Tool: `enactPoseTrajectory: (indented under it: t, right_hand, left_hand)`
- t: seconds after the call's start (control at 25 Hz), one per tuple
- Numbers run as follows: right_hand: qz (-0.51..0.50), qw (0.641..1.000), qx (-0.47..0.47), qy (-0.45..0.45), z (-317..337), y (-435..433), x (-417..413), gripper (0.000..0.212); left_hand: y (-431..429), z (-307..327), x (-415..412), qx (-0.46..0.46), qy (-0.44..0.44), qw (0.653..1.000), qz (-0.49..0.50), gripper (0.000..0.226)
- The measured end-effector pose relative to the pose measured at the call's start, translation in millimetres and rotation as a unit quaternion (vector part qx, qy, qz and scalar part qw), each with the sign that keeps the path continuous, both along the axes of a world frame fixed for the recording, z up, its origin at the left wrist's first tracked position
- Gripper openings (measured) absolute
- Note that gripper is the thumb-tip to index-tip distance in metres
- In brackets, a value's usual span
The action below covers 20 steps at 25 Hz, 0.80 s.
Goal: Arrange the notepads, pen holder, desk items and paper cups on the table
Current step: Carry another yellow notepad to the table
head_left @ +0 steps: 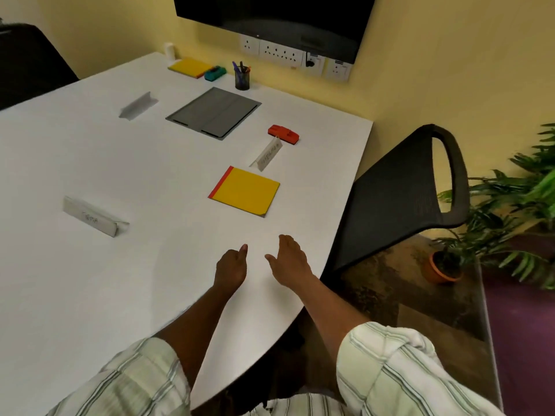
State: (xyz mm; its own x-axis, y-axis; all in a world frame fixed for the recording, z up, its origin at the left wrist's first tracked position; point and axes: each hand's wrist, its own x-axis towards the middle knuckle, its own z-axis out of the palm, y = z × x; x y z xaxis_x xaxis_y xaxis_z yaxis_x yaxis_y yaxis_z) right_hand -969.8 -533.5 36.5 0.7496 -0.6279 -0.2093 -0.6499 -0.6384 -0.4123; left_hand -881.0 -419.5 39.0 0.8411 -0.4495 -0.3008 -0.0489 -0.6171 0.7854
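A yellow notepad (244, 191) with a red spine lies on the white table (90, 151) near its right edge. My left hand (231, 267) and my right hand (289, 261) hover side by side just in front of it, fingers loosely curled, holding nothing. Beyond the notepad stand a folded name card (267, 154) and a red stapler (283, 134). At the far end are a second yellow notepad (189, 67), a teal desk item (215, 73), a dark mesh pen holder (242, 77) with pens, and a white paper cup (169, 50).
A grey hatch panel (213, 113) is set into the table's middle. Two more name cards (93, 217) (138, 105) stand to the left. A black chair (402, 193) sits close to the table's right edge, with a potted plant (444, 265) behind it. A dark screen (276, 16) hangs on the wall.
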Motion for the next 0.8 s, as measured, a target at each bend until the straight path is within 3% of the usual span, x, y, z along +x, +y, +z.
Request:
enactPoseTrajectory:
  t: [0.12, 0.36, 0.64, 0.8]
  right_hand:
    - [0.027, 0.999, -0.004, 0.02, -5.3, -11.3, 35.9, 0.064]
    - [0.049, 0.999, -0.005, 0.016, -11.8, -62.1, 109.1, 0.061]
    - [0.053, 0.996, 0.06, 0.026, -30.7, -160.5, 199.4, 0.065]
    - [0.06, 0.996, 0.043, 0.042, -53.3, -220.2, 250.9, 0.062]
  left_hand:
    - [-7.3, -9.6, 25.8, -0.052, 0.12, 0.988, 0.084, 0.047]
    - [-33.2, -21.3, 86.3, -0.11, 0.242, 0.946, 0.186, 0.04]
    - [-111.0, -47.3, 141.1, -0.07, 0.281, 0.922, 0.257, 0.037]
    - [-148.6, -67.6, 164.4, -0.064, 0.309, 0.9, 0.302, 0.037]
